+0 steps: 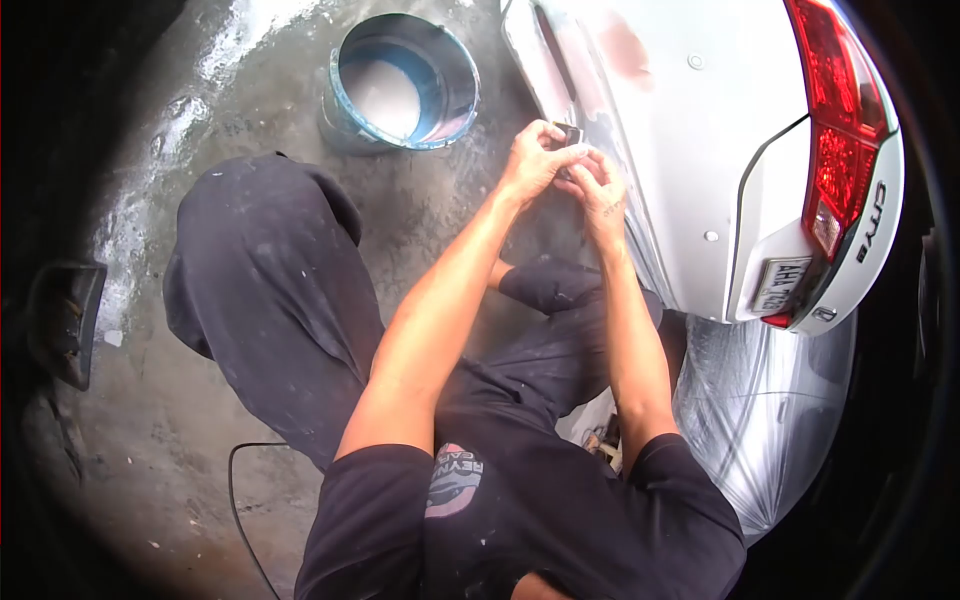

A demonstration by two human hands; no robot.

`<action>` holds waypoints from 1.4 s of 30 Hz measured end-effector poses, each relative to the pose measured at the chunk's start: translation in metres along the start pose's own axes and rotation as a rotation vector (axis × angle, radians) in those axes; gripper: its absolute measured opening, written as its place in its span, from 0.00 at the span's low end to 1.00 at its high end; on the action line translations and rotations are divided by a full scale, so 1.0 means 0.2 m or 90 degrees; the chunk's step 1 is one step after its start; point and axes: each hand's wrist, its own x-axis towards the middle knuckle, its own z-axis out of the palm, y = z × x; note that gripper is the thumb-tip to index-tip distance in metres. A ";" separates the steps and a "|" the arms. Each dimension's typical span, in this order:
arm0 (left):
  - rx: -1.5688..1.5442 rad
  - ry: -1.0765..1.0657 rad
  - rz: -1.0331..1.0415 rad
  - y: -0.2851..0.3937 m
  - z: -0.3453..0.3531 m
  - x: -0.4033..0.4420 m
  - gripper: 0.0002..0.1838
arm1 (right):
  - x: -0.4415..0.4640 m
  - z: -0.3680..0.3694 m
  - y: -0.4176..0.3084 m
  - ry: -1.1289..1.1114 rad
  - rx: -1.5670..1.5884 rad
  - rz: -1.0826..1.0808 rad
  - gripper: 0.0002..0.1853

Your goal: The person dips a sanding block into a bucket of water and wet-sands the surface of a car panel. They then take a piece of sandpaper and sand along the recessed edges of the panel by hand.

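Note:
Both my hands meet in front of me, close to the side of a silver-white car [690, 130]. The fingers of my left hand [533, 160] are pinched round a small dark piece [570, 133], too small to name. My right hand [600, 190] has its fingers bent in against the same piece and touching my left thumb. Part of the piece is hidden behind the fingers. Beside the hands, the car's lower panel has a pinkish, dull patch [625, 52].
A blue bucket [335, 95] with cloudy whitish liquid stands on the stained concrete floor [200, 420] ahead to the left. Clear plastic sheeting [765, 420] covers part of the car on the right. A black cable [232, 490] lies at left, beside my bent leg [270, 260].

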 end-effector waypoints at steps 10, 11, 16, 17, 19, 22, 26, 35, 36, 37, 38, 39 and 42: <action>-0.089 0.185 -0.089 -0.25 -0.05 0.11 0.16 | -0.11 -0.32 -0.20 -0.061 -0.472 -0.068 0.26; -0.104 0.192 -0.099 -0.28 -0.01 0.15 0.16 | -0.10 -0.38 -0.22 -0.076 -0.493 -0.077 0.26; -0.121 0.213 0.017 -0.25 0.12 0.64 0.12 | -0.07 -0.74 -0.19 -0.088 -0.506 0.023 0.25; -0.093 0.236 0.032 -0.21 0.14 0.74 0.11 | -0.08 -0.80 -0.15 -0.091 -0.506 0.032 0.25; -0.068 0.263 0.037 -0.27 0.13 0.84 0.11 | -0.09 -0.89 -0.05 -0.029 -0.439 0.120 0.24; -0.102 0.325 0.078 -0.38 0.22 0.78 0.15 | -0.07 -1.00 0.20 -0.034 -0.366 0.276 0.21; -0.021 0.321 0.026 -0.40 0.23 0.66 0.14 | 0.07 -1.07 0.30 0.049 -0.270 0.281 0.19; 0.172 0.334 0.173 -0.52 0.19 0.64 0.19 | 0.15 -0.97 0.36 -0.079 -0.385 0.378 0.18; 0.171 0.334 0.178 -0.50 0.17 0.67 0.19 | 0.18 -0.96 0.36 -0.077 -0.378 0.387 0.18; 0.115 0.315 0.134 -0.47 0.16 0.71 0.20 | 0.19 -0.96 0.36 -0.080 -0.385 0.384 0.18; 0.056 0.298 0.086 -0.44 0.15 0.74 0.21 | 0.20 -0.93 0.35 -0.087 -0.392 0.378 0.18; 0.043 0.320 0.148 -0.38 0.12 0.83 0.20 | 0.19 -0.92 0.34 -0.089 -0.395 0.372 0.18; 0.019 0.293 0.104 -0.31 0.13 0.76 0.22 | 0.16 -0.93 0.34 -0.103 -0.417 0.369 0.17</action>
